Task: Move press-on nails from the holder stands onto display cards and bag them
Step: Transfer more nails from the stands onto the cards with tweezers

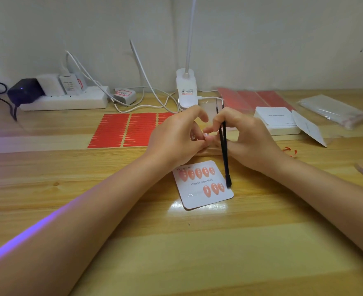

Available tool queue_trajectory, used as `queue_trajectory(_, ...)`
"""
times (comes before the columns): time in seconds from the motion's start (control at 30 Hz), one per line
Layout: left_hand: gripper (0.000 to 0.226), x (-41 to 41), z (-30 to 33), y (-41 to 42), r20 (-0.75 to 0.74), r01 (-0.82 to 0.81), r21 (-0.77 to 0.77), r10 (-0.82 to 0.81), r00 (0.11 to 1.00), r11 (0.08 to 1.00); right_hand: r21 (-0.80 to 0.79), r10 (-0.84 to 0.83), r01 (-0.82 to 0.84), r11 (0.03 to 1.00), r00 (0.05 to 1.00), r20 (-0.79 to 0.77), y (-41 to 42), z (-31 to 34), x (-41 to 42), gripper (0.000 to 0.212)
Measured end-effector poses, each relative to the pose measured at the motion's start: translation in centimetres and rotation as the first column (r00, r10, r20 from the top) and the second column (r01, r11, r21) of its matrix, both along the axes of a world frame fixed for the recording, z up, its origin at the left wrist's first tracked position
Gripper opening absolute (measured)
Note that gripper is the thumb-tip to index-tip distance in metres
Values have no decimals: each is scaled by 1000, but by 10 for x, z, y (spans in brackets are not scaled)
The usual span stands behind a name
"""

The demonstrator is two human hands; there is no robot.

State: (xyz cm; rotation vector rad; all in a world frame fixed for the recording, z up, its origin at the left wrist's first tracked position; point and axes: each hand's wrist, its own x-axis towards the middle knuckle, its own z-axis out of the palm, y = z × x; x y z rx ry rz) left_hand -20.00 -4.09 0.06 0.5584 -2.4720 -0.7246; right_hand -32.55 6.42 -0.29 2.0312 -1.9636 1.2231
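Head view looks down on a glossy, pale wood-grain table [133, 242] pushed against a plain whitish wall [283, 39]; a violet streak of light crosses the left side of the picture. Near the table's middle the left hand [176, 135] and right hand [246, 133] meet, fingers curled toward each other. The right hand holds black tweezers [224, 142] that stand nearly upright, points toward the wall. What the left fingertips pinch is too small to tell; something pale shows between the two hands. Just nearer the front edge than the hands lies a white card [204, 199] carrying eight pink nails [198, 173], five in the upper row and three in the lower.

Toward the back edge, red sticker sheets [120, 130] lie flat beyond the left hand. A white power strip [69, 101] with plugs and white cables [150, 88] sits by the back-left corner, and a white clip lamp [186, 88] stands at the back edge's middle. Back right hold more red sheets [261, 99], a stack of white cards [276, 120] and clear bags [334, 112].
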Motion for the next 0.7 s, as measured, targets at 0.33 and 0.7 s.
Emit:
queue_trajectory(0.33,31,-2,-1,2,12,-3,-50,3,1000,999,1,20,-20,1000,997,68,0,3,-2,21)
queue_trajectory(0.7,35,-2,-1,1,-1,0,-39,0,1000,999,55,-77,59,997,914,398,-16,3,6,28)
